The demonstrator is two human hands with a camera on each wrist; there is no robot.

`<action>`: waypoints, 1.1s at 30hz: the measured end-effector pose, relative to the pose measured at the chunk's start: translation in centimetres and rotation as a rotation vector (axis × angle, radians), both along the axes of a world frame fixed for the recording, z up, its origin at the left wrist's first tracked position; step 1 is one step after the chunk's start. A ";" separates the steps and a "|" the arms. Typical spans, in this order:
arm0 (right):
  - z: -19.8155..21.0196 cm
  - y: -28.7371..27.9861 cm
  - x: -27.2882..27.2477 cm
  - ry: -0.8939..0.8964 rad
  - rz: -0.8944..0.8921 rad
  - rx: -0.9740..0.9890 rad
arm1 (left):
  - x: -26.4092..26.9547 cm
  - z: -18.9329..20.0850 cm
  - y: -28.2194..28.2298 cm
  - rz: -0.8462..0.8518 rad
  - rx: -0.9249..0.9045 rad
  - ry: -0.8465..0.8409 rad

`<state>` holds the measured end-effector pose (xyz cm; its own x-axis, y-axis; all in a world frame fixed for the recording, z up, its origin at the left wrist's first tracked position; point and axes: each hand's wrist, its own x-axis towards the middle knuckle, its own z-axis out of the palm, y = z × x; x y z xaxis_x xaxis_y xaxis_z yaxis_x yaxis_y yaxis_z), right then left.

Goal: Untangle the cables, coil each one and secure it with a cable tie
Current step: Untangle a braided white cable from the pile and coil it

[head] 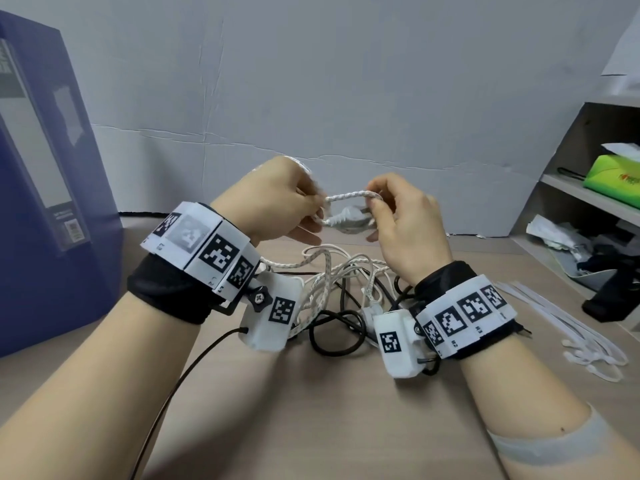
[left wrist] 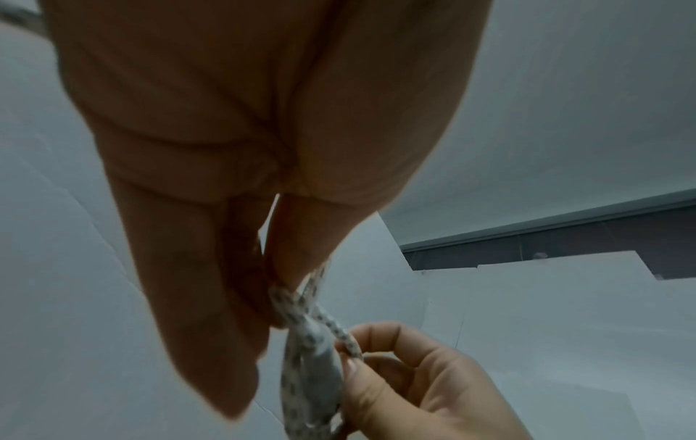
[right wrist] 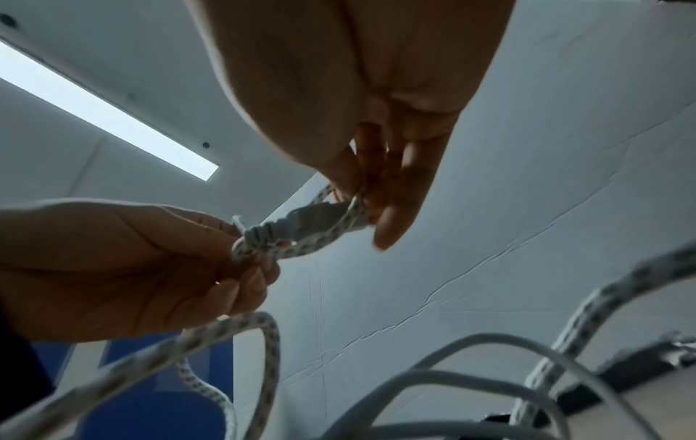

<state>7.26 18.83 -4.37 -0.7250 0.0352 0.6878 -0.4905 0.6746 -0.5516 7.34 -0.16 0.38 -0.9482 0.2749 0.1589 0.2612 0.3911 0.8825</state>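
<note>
Both hands are raised above the table and hold a white braided cable (head: 349, 195) with grey flecks. My left hand (head: 311, 206) pinches the cable where its strands cross. My right hand (head: 375, 206) pinches the other end of a small loop, together with the cable's grey plug (head: 349, 221). In the left wrist view the braided cable (left wrist: 301, 321) runs from my left fingertips (left wrist: 278, 285) down to my right hand (left wrist: 357, 354). The right wrist view shows the plug (right wrist: 316, 220) between both hands. The rest of the braided cable hangs down into a tangle (head: 339, 282) of white and black cables on the table.
Several white cable ties (head: 568, 327) lie on the wooden table (head: 329, 410) at the right. A blue box (head: 45, 188) stands at the left. A shelf unit (head: 588, 202) with a green tissue box (head: 613, 171) stands at the right. A black wire (head: 180, 386) trails from my left wrist.
</note>
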 end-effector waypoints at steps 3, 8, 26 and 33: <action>-0.1 0.0 0.0 -0.018 0.003 0.035 | 0.3 0.1 0.2 -0.012 -0.036 -0.017; 0.7 -0.1 0.7 -0.162 0.132 -0.164 | 0.3 0.4 -0.1 -0.031 0.142 -0.132; 2.7 0.7 1.4 -0.150 0.210 -0.663 | 1.9 1.8 -1.4 -0.279 0.119 0.021; 3.1 0.5 1.9 -0.091 0.232 -0.682 | 0.8 1.2 -1.9 -0.084 -0.266 0.334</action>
